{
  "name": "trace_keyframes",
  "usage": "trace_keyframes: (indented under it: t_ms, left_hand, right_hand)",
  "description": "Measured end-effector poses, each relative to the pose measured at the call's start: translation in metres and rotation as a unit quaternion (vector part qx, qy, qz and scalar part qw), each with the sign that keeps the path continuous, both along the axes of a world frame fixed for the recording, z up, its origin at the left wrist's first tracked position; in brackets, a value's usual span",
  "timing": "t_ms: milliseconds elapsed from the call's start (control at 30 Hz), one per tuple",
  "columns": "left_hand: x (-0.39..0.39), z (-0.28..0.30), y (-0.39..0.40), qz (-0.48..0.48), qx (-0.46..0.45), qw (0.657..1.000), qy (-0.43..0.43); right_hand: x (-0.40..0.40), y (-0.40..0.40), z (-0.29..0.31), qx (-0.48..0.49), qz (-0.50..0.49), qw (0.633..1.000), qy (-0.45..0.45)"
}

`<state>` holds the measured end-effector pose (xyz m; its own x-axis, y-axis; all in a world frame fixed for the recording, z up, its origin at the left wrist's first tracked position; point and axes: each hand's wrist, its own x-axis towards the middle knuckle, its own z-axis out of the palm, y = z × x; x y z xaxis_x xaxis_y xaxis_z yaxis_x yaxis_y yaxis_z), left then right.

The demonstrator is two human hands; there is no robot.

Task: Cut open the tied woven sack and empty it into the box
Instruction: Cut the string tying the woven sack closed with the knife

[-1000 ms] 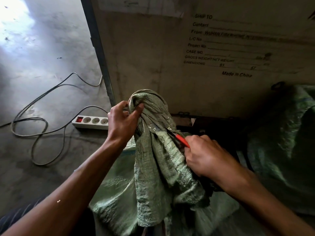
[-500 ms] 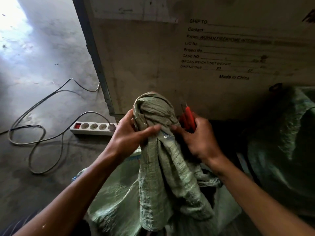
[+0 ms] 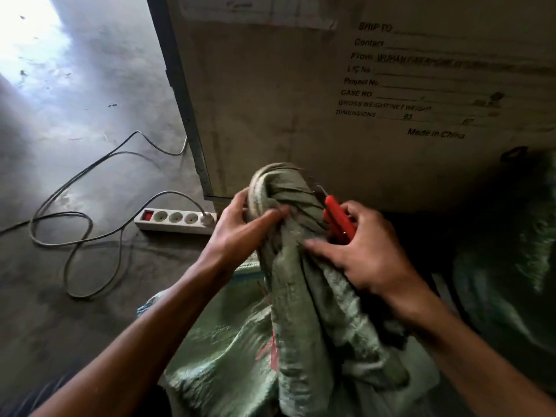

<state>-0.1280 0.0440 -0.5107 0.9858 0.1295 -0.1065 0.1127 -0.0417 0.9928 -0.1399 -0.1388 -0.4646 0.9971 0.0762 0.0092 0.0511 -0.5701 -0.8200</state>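
A green woven sack (image 3: 304, 299) stands in front of me, its twisted neck (image 3: 281, 188) bunched upward and wound with a pale cord. My left hand (image 3: 240, 233) grips the neck from the left, thumb across the fabric. My right hand (image 3: 358, 254) holds a red-handled cutter (image 3: 338, 219) against the right side of the neck, its metal tip pointing up by the knot, while the thumb presses on the sack. A large box (image 3: 331, 100) with printed shipping text rises right behind the sack.
A white power strip (image 3: 174, 219) with a red switch lies on the concrete floor to the left, with grey cables (image 3: 75, 206) looping around it. Another green sack (image 3: 505, 266) sits in shadow at the right.
My right hand swung the red cutter from pointing into the sack's side to upright beside the knot. My left hand slid lower on the neck, its thumb now across the front.
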Motion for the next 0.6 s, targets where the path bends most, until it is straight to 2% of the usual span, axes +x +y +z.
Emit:
trace_keyframes:
  t_ms: [67, 167, 267, 400, 467, 533, 600]
  left_hand:
    - [0.001, 0.006, -0.002, -0.039, -0.055, 0.998, 0.016]
    - [0.002, 0.01, 0.004, -0.062, -0.066, 0.996, 0.01]
    - [0.005, 0.008, 0.005, -0.014, -0.059, 0.998, 0.015]
    - [0.012, -0.004, 0.009, 0.083, -0.014, 0.996, 0.023]
    - [0.014, -0.007, 0.007, 0.104, 0.008, 0.994, 0.013]
    - [0.013, -0.007, 0.002, 0.11, 0.045, 0.993, -0.007]
    - [0.013, -0.005, -0.003, 0.11, 0.069, 0.991, -0.019]
  right_hand:
    - [0.006, -0.005, -0.005, -0.012, -0.015, 1.0, -0.024]
    - [0.016, -0.015, -0.007, 0.001, -0.017, 1.0, -0.017]
    - [0.017, -0.017, 0.0, -0.038, -0.015, 0.999, -0.022]
    - [0.004, -0.021, 0.019, -0.148, -0.009, 0.989, -0.016]
    - [-0.01, -0.021, 0.032, -0.152, 0.009, 0.983, -0.099]
    - [-0.019, -0.016, 0.045, -0.116, 0.026, 0.976, -0.184]
    - [-0.018, -0.015, 0.052, -0.07, 0.029, 0.975, -0.207]
